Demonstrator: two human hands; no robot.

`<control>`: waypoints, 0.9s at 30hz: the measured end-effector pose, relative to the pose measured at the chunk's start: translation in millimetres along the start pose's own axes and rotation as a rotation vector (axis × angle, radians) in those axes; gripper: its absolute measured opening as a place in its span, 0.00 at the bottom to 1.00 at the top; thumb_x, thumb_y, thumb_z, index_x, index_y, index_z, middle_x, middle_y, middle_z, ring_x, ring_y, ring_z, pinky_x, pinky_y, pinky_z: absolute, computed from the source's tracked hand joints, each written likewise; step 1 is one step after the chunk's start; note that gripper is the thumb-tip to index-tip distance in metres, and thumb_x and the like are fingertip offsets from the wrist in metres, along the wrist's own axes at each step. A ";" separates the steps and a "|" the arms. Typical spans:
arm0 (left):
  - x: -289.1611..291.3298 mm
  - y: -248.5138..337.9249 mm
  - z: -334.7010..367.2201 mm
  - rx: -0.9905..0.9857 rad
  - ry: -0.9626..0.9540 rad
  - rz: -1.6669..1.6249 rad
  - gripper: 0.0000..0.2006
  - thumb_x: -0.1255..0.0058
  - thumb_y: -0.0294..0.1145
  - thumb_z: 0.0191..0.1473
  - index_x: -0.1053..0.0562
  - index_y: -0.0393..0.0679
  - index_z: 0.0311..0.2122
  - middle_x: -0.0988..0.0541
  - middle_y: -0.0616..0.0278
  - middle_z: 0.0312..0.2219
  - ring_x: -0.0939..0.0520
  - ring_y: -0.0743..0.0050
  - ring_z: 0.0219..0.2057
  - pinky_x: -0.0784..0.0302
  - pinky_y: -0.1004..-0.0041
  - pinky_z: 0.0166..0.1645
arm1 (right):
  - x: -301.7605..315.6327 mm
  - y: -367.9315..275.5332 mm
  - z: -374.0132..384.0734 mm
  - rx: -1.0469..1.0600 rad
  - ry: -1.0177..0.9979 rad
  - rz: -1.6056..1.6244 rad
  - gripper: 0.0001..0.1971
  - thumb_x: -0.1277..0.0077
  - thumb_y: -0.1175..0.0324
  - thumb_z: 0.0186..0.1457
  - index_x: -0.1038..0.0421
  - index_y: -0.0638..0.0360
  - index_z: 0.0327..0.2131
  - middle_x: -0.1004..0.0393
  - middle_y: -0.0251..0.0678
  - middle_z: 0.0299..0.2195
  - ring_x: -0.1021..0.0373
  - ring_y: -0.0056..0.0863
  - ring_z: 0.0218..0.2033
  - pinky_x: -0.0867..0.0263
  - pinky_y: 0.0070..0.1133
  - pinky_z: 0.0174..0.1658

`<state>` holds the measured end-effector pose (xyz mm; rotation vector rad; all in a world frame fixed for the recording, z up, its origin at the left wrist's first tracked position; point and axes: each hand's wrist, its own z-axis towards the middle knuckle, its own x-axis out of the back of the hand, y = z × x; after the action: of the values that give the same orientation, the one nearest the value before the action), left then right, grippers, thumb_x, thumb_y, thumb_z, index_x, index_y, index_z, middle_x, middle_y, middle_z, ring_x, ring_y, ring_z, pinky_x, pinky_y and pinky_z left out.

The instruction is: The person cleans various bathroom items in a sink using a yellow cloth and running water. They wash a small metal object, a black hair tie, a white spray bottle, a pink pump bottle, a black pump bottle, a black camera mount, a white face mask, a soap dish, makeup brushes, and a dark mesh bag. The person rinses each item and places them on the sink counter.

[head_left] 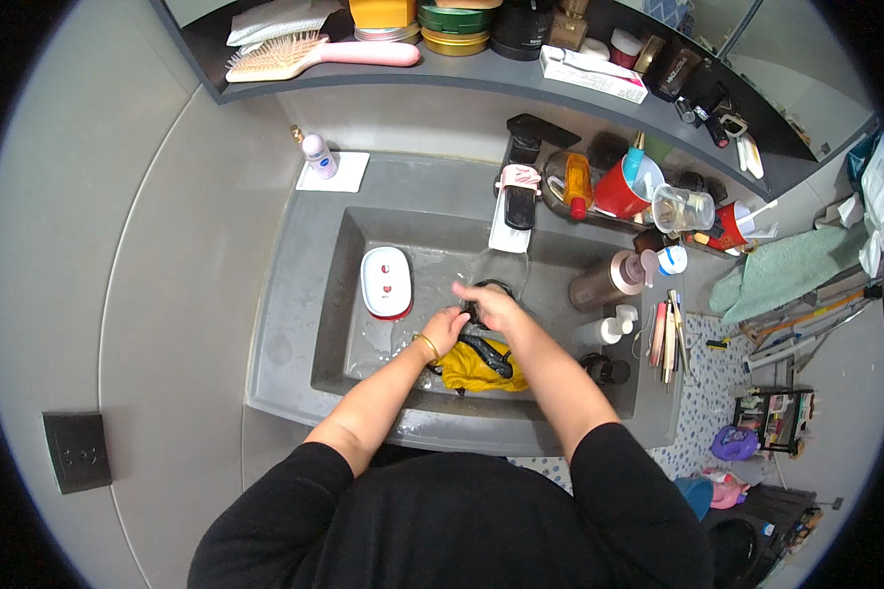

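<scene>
A wet yellow and black cloth item (476, 371), perhaps a garment, lies bunched in the grey sink (329, 294). Its yellow part rests on the basin floor below my hands, with a black band across it. My left hand (446, 330), with a gold bangle at the wrist, is closed on the black edge of the cloth. Just above and to its right, my right hand (491, 306) is closed on a black part under the faucet (514, 211). Water appears to run down there. The fingers partly hide what they grip.
A white soap box (386, 282) with a red base sits left in the basin. Pump bottles (607, 282) line its right side. Cups (627, 188) and tubes crowd the back right ledge. Above hangs a shelf (442, 74) with a pink hairbrush (363, 54).
</scene>
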<state>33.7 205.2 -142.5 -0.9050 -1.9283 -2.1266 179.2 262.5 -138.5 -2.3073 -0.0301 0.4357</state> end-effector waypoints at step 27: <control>26.5 51.1 7.4 0.361 -0.203 -1.016 0.22 0.51 0.37 0.48 0.38 0.41 0.48 0.31 0.63 0.40 0.31 0.76 0.41 0.36 0.75 0.46 | -12.8 40.1 -30.1 -0.008 0.284 0.900 0.16 0.56 0.53 0.49 0.34 0.52 0.36 0.29 0.36 0.31 0.31 0.32 0.31 0.36 0.38 0.35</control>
<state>39.1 211.0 -85.0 -0.0160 -3.1999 -1.9356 172.3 211.4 -143.5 -2.2585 1.1723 0.5282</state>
